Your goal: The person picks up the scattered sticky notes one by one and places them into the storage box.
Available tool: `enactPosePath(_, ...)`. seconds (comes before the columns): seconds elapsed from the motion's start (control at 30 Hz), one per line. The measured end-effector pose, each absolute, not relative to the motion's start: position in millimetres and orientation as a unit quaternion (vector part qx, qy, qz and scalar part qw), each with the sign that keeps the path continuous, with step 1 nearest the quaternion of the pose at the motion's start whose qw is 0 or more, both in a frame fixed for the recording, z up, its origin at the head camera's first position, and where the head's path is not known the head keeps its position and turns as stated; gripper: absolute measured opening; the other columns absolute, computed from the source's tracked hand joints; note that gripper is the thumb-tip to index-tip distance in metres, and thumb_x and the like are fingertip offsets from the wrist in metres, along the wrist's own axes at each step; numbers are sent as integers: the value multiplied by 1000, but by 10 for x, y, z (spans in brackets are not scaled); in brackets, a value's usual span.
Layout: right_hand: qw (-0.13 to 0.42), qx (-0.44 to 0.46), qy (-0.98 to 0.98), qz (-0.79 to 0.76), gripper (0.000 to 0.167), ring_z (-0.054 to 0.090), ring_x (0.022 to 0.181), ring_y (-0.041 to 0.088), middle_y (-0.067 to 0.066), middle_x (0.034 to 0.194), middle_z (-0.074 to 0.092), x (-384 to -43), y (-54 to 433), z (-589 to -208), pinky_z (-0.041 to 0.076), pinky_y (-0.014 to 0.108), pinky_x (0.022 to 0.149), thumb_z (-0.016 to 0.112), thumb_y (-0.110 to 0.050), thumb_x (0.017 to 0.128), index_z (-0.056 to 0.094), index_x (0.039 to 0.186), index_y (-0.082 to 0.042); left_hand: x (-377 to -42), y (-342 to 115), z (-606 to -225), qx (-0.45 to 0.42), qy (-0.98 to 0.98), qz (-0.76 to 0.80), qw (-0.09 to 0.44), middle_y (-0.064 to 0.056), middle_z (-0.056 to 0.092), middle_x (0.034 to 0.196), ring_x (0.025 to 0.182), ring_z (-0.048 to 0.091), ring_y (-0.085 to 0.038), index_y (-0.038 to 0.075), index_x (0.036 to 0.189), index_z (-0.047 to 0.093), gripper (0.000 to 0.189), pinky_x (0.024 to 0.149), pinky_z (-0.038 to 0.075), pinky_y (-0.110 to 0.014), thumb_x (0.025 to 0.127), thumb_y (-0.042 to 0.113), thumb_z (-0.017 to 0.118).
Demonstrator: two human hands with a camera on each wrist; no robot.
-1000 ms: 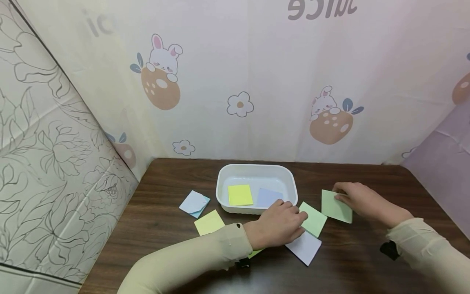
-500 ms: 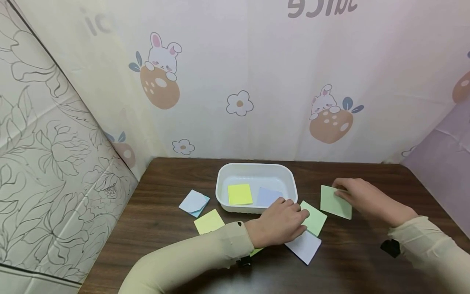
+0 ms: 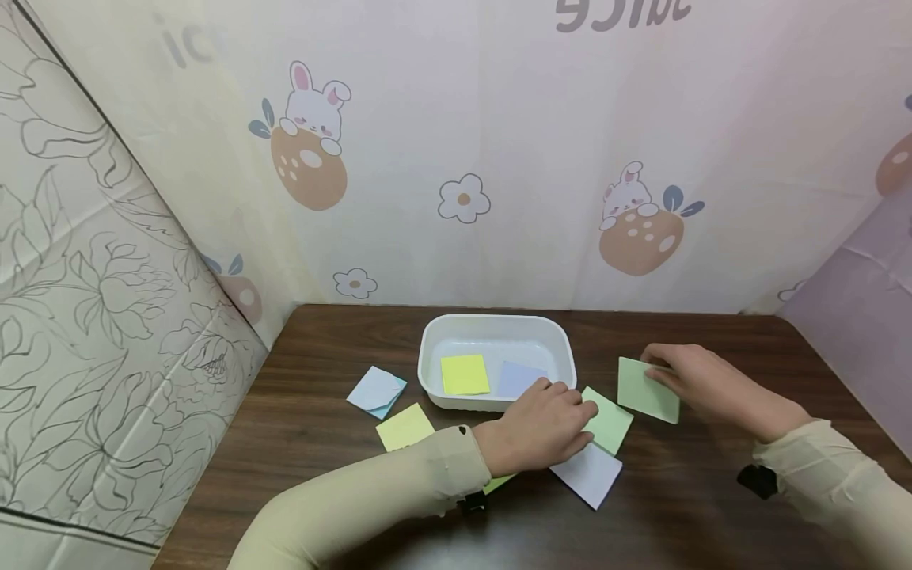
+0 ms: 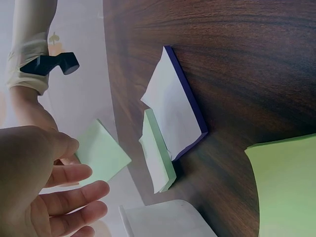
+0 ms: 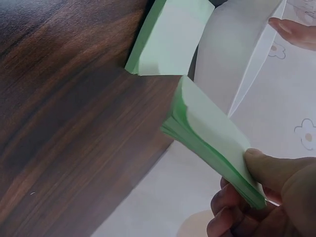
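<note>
paper is all there is to lift: the right hand pinches a pale green pad of sticky notes by its far edge, thumb over and fingers under, raised off the dark wood tabletop to the right of the white plastic tray. i judge the pad light, thin and bendy, its loose sheets likely to fan, so an edge pinch near the glued side suits it. the left hand, fingers relaxed and holding nothing, rests by a second green pad lying over a lilac pad. mirrored grey lettering on the curtain seems to say "juice"; the pads carry no writing
</note>
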State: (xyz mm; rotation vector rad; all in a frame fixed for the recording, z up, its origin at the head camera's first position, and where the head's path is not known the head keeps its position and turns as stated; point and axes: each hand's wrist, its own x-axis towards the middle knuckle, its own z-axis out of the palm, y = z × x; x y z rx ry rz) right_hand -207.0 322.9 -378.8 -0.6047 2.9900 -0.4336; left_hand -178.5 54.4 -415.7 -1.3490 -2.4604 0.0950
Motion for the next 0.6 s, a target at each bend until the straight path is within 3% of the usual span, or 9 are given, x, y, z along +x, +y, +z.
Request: enactPosePath(0.6,-12,-201,971,-131,14,55,72,8,1,91,71,-2038,3089,-3657,44,27,60,68,-10,95,70,108,-5,-1798,508,-4115,-465,-871,32,153,12,70,94,91,65,-7,26,102,66,19,76,44,-23,99,44,59)
